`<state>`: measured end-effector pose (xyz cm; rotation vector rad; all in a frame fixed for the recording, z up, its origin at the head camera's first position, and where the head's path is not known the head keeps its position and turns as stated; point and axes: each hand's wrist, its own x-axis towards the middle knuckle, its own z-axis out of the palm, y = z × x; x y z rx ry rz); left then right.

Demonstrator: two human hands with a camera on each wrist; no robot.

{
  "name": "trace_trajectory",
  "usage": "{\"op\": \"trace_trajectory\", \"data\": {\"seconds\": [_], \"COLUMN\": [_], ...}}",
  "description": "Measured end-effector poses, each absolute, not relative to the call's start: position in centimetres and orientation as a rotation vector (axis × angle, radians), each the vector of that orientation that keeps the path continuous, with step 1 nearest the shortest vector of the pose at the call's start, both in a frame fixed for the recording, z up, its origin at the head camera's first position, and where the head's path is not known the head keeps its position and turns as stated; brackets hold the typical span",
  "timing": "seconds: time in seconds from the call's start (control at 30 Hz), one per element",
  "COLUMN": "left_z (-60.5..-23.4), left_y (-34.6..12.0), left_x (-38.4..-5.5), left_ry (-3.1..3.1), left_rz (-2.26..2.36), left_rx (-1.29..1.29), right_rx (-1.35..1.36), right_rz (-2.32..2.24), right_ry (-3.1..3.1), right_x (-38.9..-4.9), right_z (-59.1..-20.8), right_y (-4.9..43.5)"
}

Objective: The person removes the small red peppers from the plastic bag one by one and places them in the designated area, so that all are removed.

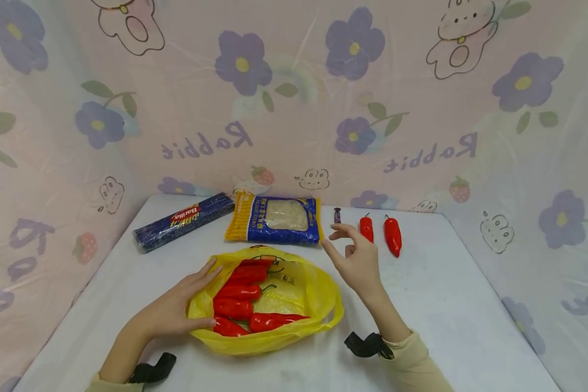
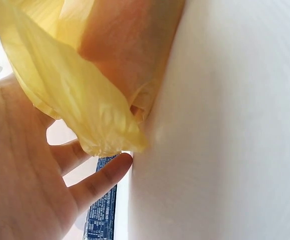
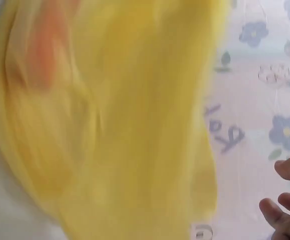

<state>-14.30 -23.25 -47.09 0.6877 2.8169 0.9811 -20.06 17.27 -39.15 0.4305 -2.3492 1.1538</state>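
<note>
A yellow plastic bag (image 1: 323,288) lies with its mouth open and several red chili peppers (image 1: 232,308) inside. Along its left rim rests my left hand (image 1: 176,305), thumb and fingers spread apart against the plastic. The left wrist view shows the straight fingers (image 2: 102,182) of that hand beside the bag's yellow side (image 2: 69,85). To the right of the bag, my right hand (image 1: 360,264) is raised with bent fingers and nothing between them. Just beyond it lie a red chili pepper (image 1: 366,227), partly hidden by the hand, and another red pepper (image 1: 392,237).
Behind the bag lies a blue and yellow pasta packet (image 1: 284,234). A dark blue spaghetti pack (image 1: 183,223) slants at the back left. One small dark wrapped item (image 1: 337,215) sits near the back edge. Patterned curtains (image 1: 294,109) enclose the white table (image 1: 446,305).
</note>
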Motion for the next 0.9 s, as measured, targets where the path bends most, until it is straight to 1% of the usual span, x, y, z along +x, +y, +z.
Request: {"op": "trace_trajectory", "data": {"seconds": [0.17, 0.4, 0.63, 0.9], "left_z": [-47.0, -47.2, -47.3, -47.2], "left_y": [-23.0, -23.1, -23.1, -23.2], "left_x": [-14.5, -14.4, -14.3, -14.4], "left_ry": [2.817, 2.806, 2.796, 2.815], "left_rz": [0.978, 0.990, 1.001, 0.967], "left_rx": [0.678, 0.674, 0.672, 0.678], "right_rx": [0.619, 0.870, 1.058, 1.167], "right_rz": [1.227, 1.300, 1.189, 1.126], "right_ry": [-2.384, -2.484, -2.635, -2.939], "right_x": [-18.2, -16.4, -16.3, -17.0], "right_z": [-39.1, -40.6, -42.6, -43.8], "right_y": [15.0, 12.8, 11.8, 11.7]}}
